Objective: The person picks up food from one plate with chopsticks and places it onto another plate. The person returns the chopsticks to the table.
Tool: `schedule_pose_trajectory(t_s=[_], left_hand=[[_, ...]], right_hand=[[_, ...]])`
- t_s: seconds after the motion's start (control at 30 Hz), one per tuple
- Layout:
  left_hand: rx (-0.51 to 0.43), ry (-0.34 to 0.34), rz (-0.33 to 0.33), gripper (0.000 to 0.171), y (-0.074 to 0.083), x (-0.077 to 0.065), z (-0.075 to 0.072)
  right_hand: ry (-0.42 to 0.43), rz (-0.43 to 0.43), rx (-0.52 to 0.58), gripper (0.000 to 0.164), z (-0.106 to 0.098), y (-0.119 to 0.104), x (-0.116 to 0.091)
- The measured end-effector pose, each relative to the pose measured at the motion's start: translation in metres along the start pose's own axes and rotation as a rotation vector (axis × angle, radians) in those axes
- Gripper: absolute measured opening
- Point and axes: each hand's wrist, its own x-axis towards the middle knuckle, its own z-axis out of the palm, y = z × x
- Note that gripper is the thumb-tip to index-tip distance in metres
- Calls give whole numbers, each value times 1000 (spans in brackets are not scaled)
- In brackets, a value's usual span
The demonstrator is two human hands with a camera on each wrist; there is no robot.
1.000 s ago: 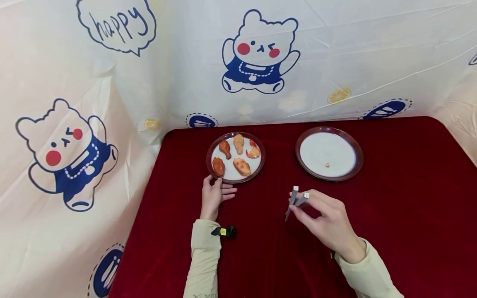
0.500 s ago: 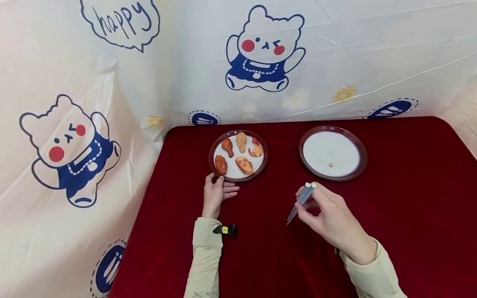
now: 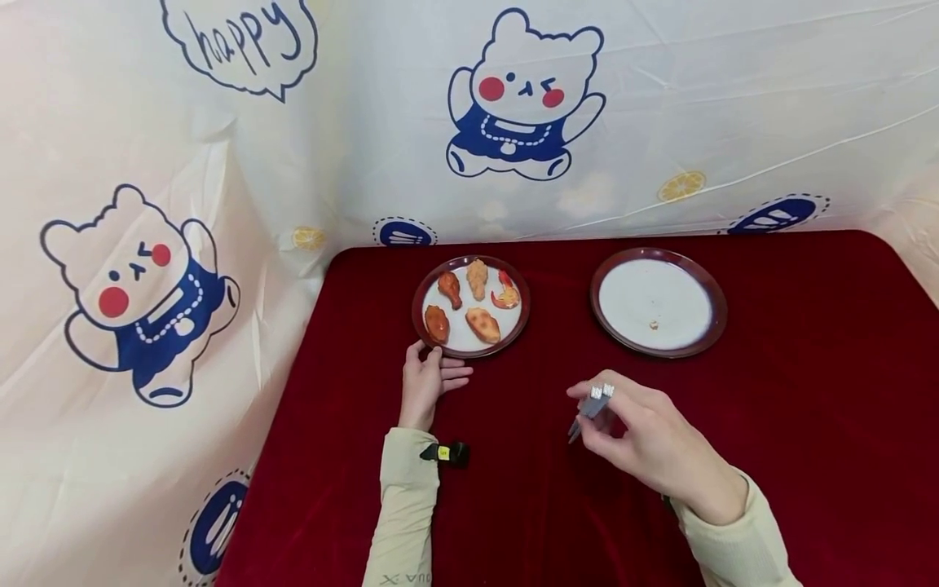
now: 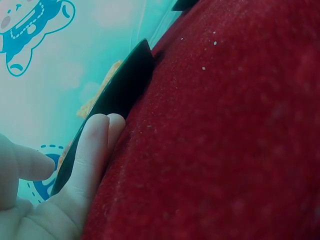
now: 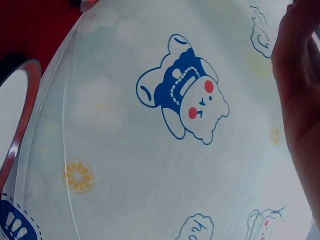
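In the head view my left hand [image 3: 425, 385] is at the near rim of a brown-rimmed plate [image 3: 522, 314]. Its thumb lies over the rim, while in the left wrist view the fingers [image 4: 92, 145] rest against the plate's dark outer wall. On that plate lie a drumstick [image 3: 450, 289], a breaded drumstick [image 3: 477, 280], a shrimp [image 3: 506, 291] and two chicken wings, one darker [image 3: 437, 324] and one lighter [image 3: 482, 325]. My right hand [image 3: 649, 432] grips a pair of grey chopsticks [image 3: 591, 408] with pale ends, which lie close together and point down at the table.
A second brown-rimmed plate [image 3: 719, 306] stands back right with a small brown crumb [image 3: 654, 325] on it. Red cloth [image 3: 513, 481] covers the table, and a white printed curtain [image 3: 367, 122] hangs behind its far edge.
The chopsticks' upper ends, apart a second ago, have come together, and the pair has tilted so that it shows more end-on. The left hand keeps its place at the plate.
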Motion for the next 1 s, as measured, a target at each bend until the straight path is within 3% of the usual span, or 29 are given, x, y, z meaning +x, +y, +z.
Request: schedule_pose_trajectory(t_s=[0.13, 0.3, 0.47, 0.73, 1.0], left_hand=[[1, 3, 2, 51, 0, 0, 0], [0, 3, 0, 51, 0, 0, 0], [2, 1, 3, 51, -2, 0, 0], [-4, 4, 6, 51, -3, 1, 0], [-5, 4, 10, 51, -3, 1, 0]], right_hand=[[-27, 45, 45, 26, 1, -2, -1], [29, 176, -91, 24, 5, -2, -2], [20, 277, -178, 34, 6, -4, -2], [-9, 333, -216, 48, 8, -6, -2], [-51, 345, -182, 49, 16, -1, -3]])
